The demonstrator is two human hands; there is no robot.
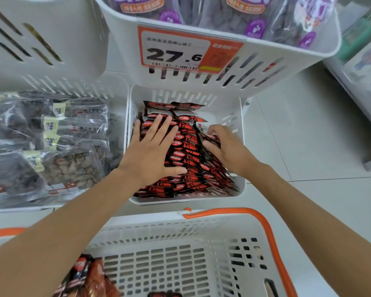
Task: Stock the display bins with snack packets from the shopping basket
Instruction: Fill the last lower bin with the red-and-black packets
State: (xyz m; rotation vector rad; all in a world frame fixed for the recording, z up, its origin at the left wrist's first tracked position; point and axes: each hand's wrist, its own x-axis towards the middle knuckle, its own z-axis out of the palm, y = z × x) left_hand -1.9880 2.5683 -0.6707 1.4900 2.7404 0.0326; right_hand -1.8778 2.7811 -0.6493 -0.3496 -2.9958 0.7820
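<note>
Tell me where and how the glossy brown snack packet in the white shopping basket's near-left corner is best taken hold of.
Likely best: pinch the glossy brown snack packet by its exposed right edge, coming from above and from the right. It lies on the white shopping basket floor, the left forearm covers its left side, and the floor to its right is open.

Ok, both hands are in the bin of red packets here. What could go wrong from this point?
1. The red packets are heaped near the front rim of the bin; the flat left hand pressing on them might slide some over it.
2. The right hand grips a few packets at the pile's right side; forcing them in could crumple them.
3. The basket holds leftover packets, and the bin looks nearly full, so they may not fit.
</note>
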